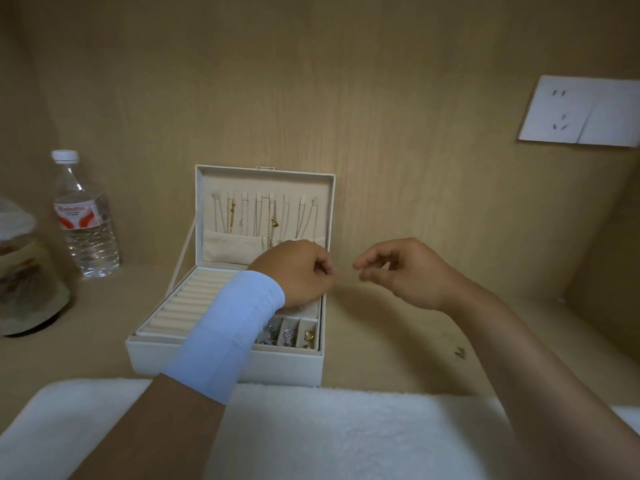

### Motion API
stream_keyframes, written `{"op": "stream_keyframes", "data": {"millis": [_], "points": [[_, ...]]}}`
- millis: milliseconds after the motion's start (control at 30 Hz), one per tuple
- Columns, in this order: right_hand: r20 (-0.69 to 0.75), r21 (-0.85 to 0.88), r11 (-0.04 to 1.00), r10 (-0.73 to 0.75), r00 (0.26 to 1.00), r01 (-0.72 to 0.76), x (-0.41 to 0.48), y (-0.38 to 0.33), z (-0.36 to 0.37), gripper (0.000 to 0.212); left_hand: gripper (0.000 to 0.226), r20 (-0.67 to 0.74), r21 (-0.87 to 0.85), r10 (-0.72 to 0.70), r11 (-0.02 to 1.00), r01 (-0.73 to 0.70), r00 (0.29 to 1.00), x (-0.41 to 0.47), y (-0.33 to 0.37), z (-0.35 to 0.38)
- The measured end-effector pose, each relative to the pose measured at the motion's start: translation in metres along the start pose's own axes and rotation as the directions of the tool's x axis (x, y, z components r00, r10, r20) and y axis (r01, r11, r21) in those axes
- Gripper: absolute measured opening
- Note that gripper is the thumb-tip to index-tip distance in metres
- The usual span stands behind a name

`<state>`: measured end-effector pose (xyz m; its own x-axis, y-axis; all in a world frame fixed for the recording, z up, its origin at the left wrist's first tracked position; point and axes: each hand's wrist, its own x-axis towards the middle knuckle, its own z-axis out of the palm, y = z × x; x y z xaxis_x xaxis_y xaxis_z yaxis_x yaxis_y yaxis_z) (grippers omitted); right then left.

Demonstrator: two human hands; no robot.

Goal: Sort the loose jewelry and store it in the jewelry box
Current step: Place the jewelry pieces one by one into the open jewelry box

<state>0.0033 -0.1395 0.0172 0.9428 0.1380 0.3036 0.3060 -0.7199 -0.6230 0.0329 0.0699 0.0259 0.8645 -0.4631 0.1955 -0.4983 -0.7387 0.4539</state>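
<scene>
The white jewelry box (221,362) stands open on the wooden shelf. Thin gold and silver necklaces (273,216) hang on hooks inside its raised lid. Cream ring rolls (187,299) fill the left of the tray. Small front compartments hold silver pieces (286,334) and gold pieces (309,337). My left hand (301,271), with a light blue wristband, hovers over the tray's right side, fingers curled shut; nothing shows in it. My right hand (398,271) floats just right of the box, thumb and forefinger slightly apart, pointing at the left hand. One small loose piece (460,353) lies on the shelf.
A water bottle (85,216) stands left of the box, with a round glass jar (24,271) at the far left. A white fluffy cloth (346,434) covers the near edge. A wall socket (585,112) sits on the right panel.
</scene>
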Motion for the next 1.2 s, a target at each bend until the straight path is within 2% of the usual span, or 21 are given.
{"op": "stream_keyframes", "data": {"millis": [200,300,400,533,633,767,933,1200], "points": [[0.121,-0.241,0.959,0.184,0.975,-0.150,-0.048,0.053,-0.051,0.020,0.014,0.116,-0.045,0.097,0.995,-0.093,0.989,0.008,0.063,0.052],[0.174,-0.279,0.933,0.280,0.944,-0.225,-0.063,0.075,-0.061,0.028,0.007,0.171,-0.037,0.106,0.994,-0.101,0.980,0.018,0.088,0.083],[0.182,-0.289,0.926,0.304,0.935,-0.244,-0.069,0.090,-0.069,0.029,0.006,0.231,-0.063,0.095,0.995,-0.082,0.968,0.023,0.108,0.108],[0.215,-0.260,0.929,0.322,0.922,-0.264,-0.071,0.100,-0.070,0.018,0.015,0.285,-0.064,0.077,0.996,-0.061,0.955,0.025,0.116,0.133],[0.249,-0.206,0.947,0.294,0.923,-0.246,-0.070,0.102,-0.065,0.025,0.021,0.243,-0.060,0.092,0.995,-0.080,0.966,0.026,0.114,0.145],[0.255,-0.183,0.947,0.304,0.918,-0.263,-0.065,0.104,-0.060,0.029,0.013,0.211,-0.088,0.123,0.990,-0.107,0.970,0.028,0.108,0.151],[0.196,-0.173,0.940,0.327,0.925,-0.295,-0.062,0.110,-0.054,0.010,0.005,0.226,-0.089,0.114,0.991,-0.096,0.967,0.033,0.093,0.145],[0.191,-0.069,0.944,0.329,0.925,-0.321,-0.061,0.109,-0.053,0.015,0.002,0.243,-0.146,0.127,0.985,-0.093,0.962,0.036,0.079,0.132]]}}
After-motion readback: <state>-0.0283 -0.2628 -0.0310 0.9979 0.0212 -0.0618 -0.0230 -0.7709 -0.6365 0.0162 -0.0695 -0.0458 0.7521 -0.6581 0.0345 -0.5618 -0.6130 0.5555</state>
